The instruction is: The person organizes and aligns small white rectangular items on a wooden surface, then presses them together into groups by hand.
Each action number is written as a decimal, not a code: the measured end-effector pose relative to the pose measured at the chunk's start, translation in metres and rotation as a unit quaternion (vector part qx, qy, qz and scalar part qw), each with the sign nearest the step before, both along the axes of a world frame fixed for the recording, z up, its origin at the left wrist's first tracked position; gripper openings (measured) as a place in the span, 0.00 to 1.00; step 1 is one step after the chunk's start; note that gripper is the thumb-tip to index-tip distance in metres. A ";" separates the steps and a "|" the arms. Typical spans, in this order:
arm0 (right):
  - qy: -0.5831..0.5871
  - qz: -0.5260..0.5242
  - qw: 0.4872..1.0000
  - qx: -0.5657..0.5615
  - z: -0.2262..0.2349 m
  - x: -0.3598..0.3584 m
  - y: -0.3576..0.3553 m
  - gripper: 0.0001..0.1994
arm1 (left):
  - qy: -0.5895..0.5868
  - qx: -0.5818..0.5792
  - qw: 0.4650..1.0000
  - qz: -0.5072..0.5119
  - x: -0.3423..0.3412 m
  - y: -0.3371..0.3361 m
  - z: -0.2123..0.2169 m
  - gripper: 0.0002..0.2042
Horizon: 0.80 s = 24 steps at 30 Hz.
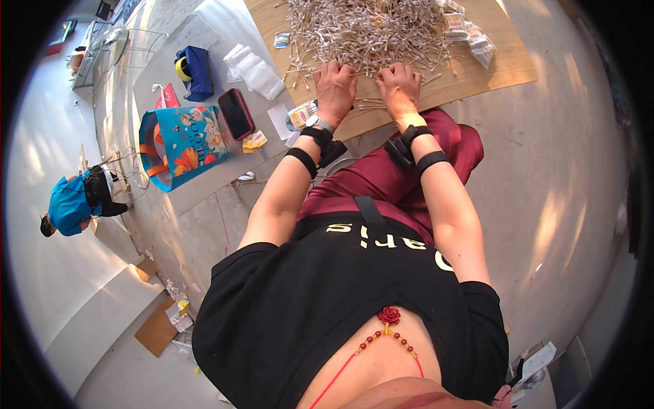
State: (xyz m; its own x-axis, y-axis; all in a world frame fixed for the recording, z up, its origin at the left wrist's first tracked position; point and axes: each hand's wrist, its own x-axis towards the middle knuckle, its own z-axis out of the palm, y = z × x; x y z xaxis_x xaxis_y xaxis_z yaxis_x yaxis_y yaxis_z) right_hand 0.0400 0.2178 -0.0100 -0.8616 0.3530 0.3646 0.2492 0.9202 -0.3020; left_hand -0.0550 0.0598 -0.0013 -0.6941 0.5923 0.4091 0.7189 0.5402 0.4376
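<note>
A large heap of loose cotton swabs (pixel 368 34) covers the far part of a wooden tabletop (pixel 501 68). At its near edge, my left hand (pixel 334 92) is closed, knuckles up and fingers curled down among the swabs. My right hand (pixel 400 88) sits a short way to the right, its fingers bent down in the same manner. Both sets of fingertips are hidden, so what they pinch does not show. A few stray swabs (pixel 370 103) lie on the wood between my wrists. Close beside my left wrist is a small pack of swabs (pixel 302 114).
Packed swabs (pixel 479 42) lie right of the heap. On the left surface are a phone (pixel 236 114), a blue tape dispenser (pixel 197 73), clear plastic bags (pixel 255 73), a yellow packet (pixel 254 141) and a blue floral bag (pixel 187 146). A person in blue (pixel 71 204) is farther left.
</note>
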 end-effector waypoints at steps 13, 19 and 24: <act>-0.081 0.034 0.993 0.076 -0.010 0.008 0.007 0.06 | -0.009 -0.053 0.998 -0.040 0.007 -0.019 0.000 0.06; -0.060 0.091 0.992 0.061 -0.001 0.024 0.009 0.06 | -0.018 -0.045 0.998 -0.047 0.018 -0.019 0.006 0.05; -0.055 0.119 0.991 0.025 0.007 0.031 0.006 0.06 | -0.009 -0.056 0.997 -0.057 0.019 -0.009 0.001 0.05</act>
